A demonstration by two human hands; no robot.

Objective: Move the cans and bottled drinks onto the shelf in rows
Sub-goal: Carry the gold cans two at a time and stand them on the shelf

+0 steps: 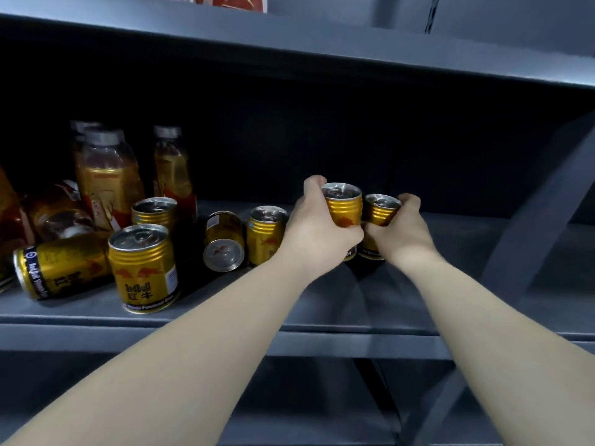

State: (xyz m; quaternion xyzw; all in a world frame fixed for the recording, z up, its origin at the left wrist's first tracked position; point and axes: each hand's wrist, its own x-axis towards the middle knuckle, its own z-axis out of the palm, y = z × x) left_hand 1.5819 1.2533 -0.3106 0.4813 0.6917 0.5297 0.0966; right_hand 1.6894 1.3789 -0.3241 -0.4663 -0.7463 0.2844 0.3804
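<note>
a head-worn camera looked forward and down into a dark grey metal shelving unit. the middle shelf (354, 304) was a matte, slate-coloured board with a raised front lip, and its back was lost in deep shadow. an upper shelf (289, 49) ran overhead, with the lower edge of a red package (231, 1) resting on it. a diagonal brace (541, 214) crossed the right side of the unit, and a lower shelf (322, 413) was visible beneath.

two bare forearms reached in from the bottom of the view. the left hand (317, 226) gripped a gold red bull can (343, 204), its fingers wrapped round the body. the right hand (402, 226) gripped a second gold can (381, 209) just beside it. both cans stood upright near the middle of the shelf; whether their bases touched the board could not be told.

just left of the left hand stood an upright can (265, 235), and next to that a tipped can (223, 241) lay with its base toward the camera. further left, a front can (143, 268) stood near the lip, with a rear can (154, 212) behind it and a fallen can (61, 265) on its side. behind them stood a tall bottle (108, 178) and a slimmer bottle (172, 169) with grey caps, and a toppled bottle (61, 210) lay at the far left.
</note>
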